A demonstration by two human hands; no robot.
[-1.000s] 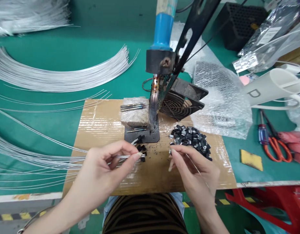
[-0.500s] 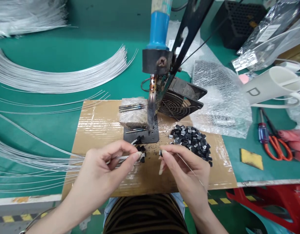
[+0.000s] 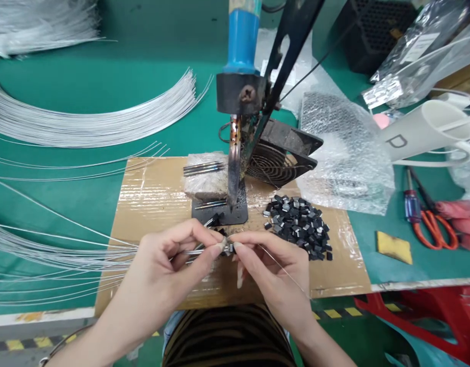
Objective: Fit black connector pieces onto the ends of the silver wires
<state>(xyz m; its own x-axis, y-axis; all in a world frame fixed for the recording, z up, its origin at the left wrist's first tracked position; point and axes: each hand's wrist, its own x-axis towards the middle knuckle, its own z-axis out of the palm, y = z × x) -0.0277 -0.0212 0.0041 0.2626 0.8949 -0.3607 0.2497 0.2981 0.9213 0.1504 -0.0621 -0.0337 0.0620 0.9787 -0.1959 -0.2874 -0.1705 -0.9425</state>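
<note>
Left of the left grip [image 3: 176, 260] I see whitish wires [image 3: 85, 255]; beyond the right grip [image 3: 275, 265], silver-flecked black pieces [image 3: 302, 224]; under both, brown cardboard [image 3: 345, 255] on green worktop [image 3: 151, 66].

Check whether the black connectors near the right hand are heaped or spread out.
Heaped: the black connectors overlap in a pile on the cardboard near the right hand, a few loose at the pile's edge.

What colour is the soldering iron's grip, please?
The grip is blue, clearest in the head view.

Over cardboard [image 3: 338, 272], the left hand [image 3: 170, 267] pinches white wires [image 3: 105, 253] beside a black connector [image 3: 231, 248] in the right hand [image 3: 275, 265].
</note>
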